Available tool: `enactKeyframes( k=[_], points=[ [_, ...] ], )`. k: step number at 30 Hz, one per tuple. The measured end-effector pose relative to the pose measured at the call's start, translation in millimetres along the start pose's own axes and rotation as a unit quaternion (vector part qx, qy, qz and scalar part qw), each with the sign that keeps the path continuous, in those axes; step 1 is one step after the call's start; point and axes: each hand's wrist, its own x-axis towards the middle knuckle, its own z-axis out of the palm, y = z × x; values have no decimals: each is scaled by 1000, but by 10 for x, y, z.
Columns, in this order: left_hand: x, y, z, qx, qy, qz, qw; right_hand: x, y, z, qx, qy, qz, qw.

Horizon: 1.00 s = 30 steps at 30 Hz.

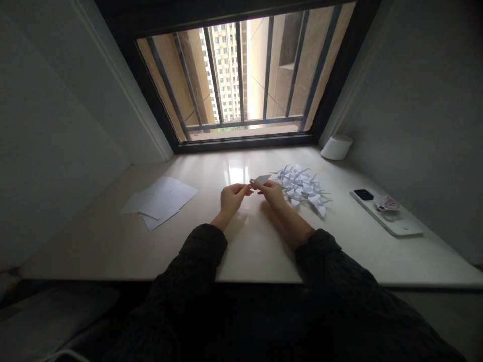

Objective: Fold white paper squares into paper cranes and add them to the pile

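Note:
A small piece of folded paper [263, 178] is pinched in my right hand [272, 192], its pointed end sticking out to the upper right. My left hand [232, 196] meets the right one fingertip to fingertip, its thumb and forefinger closed at the near tip of the same paper. Just right of my right hand lies a pile of white folded paper cranes [300, 185]. Several loose sheets of white paper [162, 196] overlap each other farther off, to the left of my left hand.
A pale windowsill counter [124, 251] spreads under everything, with its front edge close to me. On the right lies a phone [400, 221] with a round grip on its back. A white cylindrical object [336, 147] stands in the far right corner by the barred window [241, 80].

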Motion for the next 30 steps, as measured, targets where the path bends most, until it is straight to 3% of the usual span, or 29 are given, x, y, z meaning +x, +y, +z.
enactKeyframes(
  k=[8, 16, 24, 30],
  points=[
    [22, -33, 5, -21, 28, -42, 998, 26, -11, 9, -9, -29, -32, 999],
    [-4, 38, 27, -19, 2, -77, 997, 9, 17, 33, -3, 53, -72, 996],
    [-11, 16, 23, -1, 11, -74, 997, 28, 65, 28, -42, 64, -75, 994],
    [-30, 13, 26, -4, 10, -92, 996, 32, 89, 44, -9, 72, -51, 996]
  ],
)
